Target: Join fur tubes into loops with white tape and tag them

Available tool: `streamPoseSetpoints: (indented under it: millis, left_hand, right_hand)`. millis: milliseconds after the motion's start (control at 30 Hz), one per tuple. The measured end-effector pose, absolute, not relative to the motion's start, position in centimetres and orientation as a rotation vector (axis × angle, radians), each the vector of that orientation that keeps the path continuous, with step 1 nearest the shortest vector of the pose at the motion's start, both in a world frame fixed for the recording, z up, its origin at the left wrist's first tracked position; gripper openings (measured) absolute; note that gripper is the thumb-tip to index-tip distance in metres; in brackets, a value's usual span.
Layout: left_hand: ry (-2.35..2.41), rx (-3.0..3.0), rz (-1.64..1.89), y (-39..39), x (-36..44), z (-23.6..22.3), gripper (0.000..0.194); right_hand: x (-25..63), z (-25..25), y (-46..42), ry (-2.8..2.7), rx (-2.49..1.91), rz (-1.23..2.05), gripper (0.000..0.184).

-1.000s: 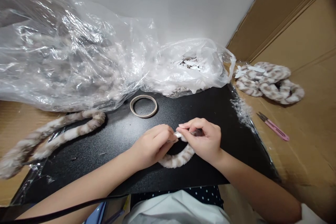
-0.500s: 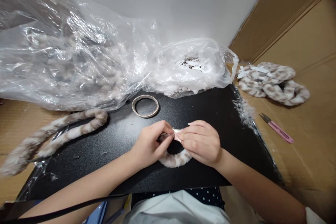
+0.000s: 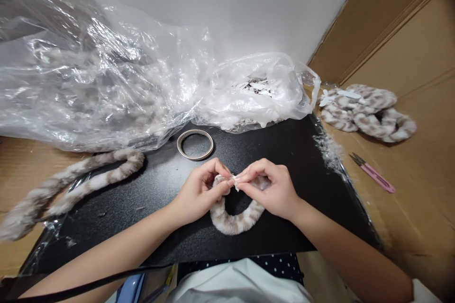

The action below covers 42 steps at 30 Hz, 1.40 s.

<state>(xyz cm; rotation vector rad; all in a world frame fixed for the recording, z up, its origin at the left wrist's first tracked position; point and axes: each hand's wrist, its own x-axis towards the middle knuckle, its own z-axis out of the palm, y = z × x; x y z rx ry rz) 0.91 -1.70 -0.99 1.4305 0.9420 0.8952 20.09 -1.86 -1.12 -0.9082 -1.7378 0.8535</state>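
Note:
A fluffy white-and-beige plush ring (image 3: 232,222) rests on the black tabletop, its far side between my hands. My left hand (image 3: 204,187) pinches the ring's upper part at the left, thumb against forefinger. Opposite it, my right hand (image 3: 272,187) pinches at nearly the same spot, where a small white piece (image 3: 236,183) shows between the fingertips. What that white piece is exactly, the fingers hide. Just beyond my left hand lies a thin roll of tape (image 3: 195,145), almost down to its core.
Clear plastic bags with plush pieces (image 3: 106,90) and white-and-metal bits (image 3: 258,87) line the back. A long folded plush strip (image 3: 103,175) lies left. On cardboard at right are finished-looking plush loops (image 3: 373,109) and pink thread snips (image 3: 375,175). The black table (image 3: 149,227) has loose plastic film along its edges.
My hands have shifted their pinch at the top of the plush ring, and the right fingers are drawn in closer. More of the ring's near side shows, slightly lower.

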Motion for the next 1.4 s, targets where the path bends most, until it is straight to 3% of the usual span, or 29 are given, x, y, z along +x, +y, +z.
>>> streamPoseSetpoints:
  millis: [133,500,667,833,967,1100,1400]
  left_hand:
    - [0.935,1.710,0.873,-1.6,0.7,-1.1,0.009]
    - [0.879,2.042,0.572,-1.4,0.6,-0.2,0.008]
    - [0.960,2.005,0.550,-1.1,0.5,-0.2,0.012]
    - [0.978,1.990,0.604,-1.0,0.4,-0.2,0.012]
    - [0.911,2.039,0.612,-1.2,0.6,-0.1,0.008]
    - [0.849,2.154,0.621,-1.2,0.7,-0.1,0.006]
    - [1.135,2.017,0.789,-1.4,1.2,-0.3,0.008]
  right_hand:
    - [20.2,-0.7,-1.5,-1.622,-1.016,1.198,0.022]
    - [21.3,0.8,-1.2,-1.819,-1.100,1.632,0.021]
    - [21.0,0.8,-1.4,-1.992,-1.099,1.378,0.039]
    - [20.8,0.7,-1.2,-1.803,-1.110,1.366,0.018]
    - [20.9,0.2,-0.8,-1.604,-1.203,1.496,0.019]
    - [20.6,-0.2,-1.0,-1.693,-1.185,1.241,0.016]
    - [19.4,-0.7,-2.8,-1.999,-0.993,0.251,0.019]
